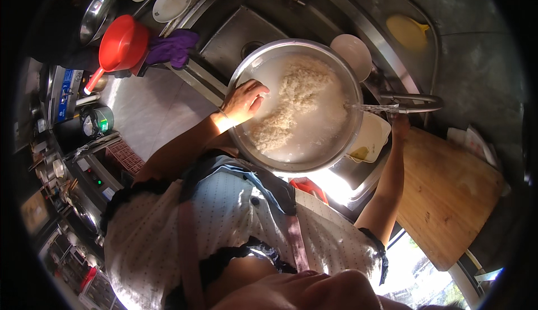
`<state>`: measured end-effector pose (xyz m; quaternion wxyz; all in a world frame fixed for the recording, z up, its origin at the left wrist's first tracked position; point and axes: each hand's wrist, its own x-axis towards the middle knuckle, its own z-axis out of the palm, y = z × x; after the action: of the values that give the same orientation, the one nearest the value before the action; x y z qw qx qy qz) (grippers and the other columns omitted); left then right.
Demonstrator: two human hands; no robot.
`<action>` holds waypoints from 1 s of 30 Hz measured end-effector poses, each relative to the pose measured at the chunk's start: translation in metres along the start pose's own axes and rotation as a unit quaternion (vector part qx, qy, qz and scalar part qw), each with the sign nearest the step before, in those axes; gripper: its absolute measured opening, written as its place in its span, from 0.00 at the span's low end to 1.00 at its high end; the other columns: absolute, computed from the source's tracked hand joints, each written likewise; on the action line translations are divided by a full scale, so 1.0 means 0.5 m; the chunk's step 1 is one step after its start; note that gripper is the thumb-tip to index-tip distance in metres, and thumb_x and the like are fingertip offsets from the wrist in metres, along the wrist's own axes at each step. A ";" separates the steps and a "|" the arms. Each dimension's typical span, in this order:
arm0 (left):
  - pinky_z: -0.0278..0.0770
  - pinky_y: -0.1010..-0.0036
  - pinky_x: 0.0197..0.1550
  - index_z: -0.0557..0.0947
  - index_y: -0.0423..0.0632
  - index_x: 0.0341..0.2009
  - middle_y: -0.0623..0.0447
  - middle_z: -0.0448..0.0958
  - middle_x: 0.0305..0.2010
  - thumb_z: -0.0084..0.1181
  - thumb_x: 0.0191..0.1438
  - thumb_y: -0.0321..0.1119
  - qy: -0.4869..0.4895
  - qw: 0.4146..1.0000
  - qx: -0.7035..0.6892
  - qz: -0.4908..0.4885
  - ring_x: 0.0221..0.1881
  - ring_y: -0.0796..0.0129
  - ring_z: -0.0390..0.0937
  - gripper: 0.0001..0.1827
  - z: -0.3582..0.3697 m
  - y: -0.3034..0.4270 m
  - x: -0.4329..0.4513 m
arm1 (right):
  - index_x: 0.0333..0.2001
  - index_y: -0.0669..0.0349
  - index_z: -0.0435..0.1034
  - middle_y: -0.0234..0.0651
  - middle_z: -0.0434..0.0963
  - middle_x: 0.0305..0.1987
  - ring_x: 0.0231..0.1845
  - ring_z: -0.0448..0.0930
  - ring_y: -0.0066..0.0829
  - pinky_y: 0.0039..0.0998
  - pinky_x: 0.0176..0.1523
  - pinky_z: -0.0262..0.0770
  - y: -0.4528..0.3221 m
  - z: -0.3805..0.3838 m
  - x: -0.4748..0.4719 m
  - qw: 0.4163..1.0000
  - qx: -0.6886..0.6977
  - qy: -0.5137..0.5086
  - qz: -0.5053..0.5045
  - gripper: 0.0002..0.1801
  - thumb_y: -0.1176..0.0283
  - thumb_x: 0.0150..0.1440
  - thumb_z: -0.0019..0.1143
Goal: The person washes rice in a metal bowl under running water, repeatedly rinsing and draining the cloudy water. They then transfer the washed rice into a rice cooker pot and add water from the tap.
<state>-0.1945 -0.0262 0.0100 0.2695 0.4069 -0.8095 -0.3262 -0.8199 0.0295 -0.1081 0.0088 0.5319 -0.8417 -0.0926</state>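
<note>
A large round metal basin rests over the sink, with cloudy water and a long mound of white rice in it. Over the basin's left side hangs my left hand, its fingers loosely curled and thumb apart, holding nothing. At the right, my right hand grips the end of a curved metal faucet spout; its fingers are partly hidden in shadow. A stream of water runs from the spout into the basin's right side.
A pink bowl and a cream plastic tray lie beside the basin. A wooden board leans at right. Left are a red dipper, purple gloves and a white plate. A yellow scoop lies at upper right.
</note>
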 end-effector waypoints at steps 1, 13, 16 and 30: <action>0.74 0.67 0.40 0.76 0.46 0.43 0.48 0.73 0.41 0.53 0.50 0.23 0.003 1.000 -0.003 -0.016 0.38 0.54 0.75 0.14 0.001 0.002 0.000 | 0.39 0.54 0.73 0.42 0.78 0.43 0.40 0.79 0.46 0.45 0.42 0.76 0.003 -0.013 0.013 1.000 -0.014 0.013 -0.020 0.10 0.62 0.58 0.49; 0.54 0.61 0.67 0.66 0.48 0.62 0.44 0.55 0.68 0.55 0.51 0.29 0.004 0.988 0.074 -0.134 0.68 0.49 0.53 0.32 0.042 -0.015 -0.008 | 0.34 0.62 0.72 0.35 0.74 0.28 0.27 0.75 0.26 0.30 0.32 0.72 -0.122 -0.191 -0.028 0.837 0.492 -0.031 0.239 0.17 0.60 0.63 0.43; 0.45 0.55 0.69 0.52 0.48 0.68 0.41 0.40 0.73 0.55 0.54 0.42 -0.052 0.974 0.020 -0.222 0.73 0.49 0.39 0.42 0.079 -0.021 -0.012 | 0.40 0.59 0.70 0.29 0.73 0.29 0.29 0.73 0.20 0.24 0.34 0.70 -0.260 -0.258 -0.219 0.699 0.713 0.007 0.054 0.14 0.61 0.63 0.43; 0.37 0.55 0.72 0.43 0.51 0.71 0.41 0.38 0.74 0.53 0.52 0.57 -0.132 0.928 -0.092 -0.336 0.73 0.46 0.38 0.50 0.163 -0.031 0.003 | 0.67 0.64 0.49 0.46 0.54 0.70 0.68 0.59 0.43 0.40 0.67 0.57 -0.660 -0.231 -0.432 0.620 0.740 -0.172 0.196 0.39 0.51 0.60 0.47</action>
<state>-0.2449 -0.0093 -0.0535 0.0712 0.5821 -0.6200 -0.5212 -0.4180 0.0687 -0.0311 -0.5149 0.1554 -0.6963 0.4753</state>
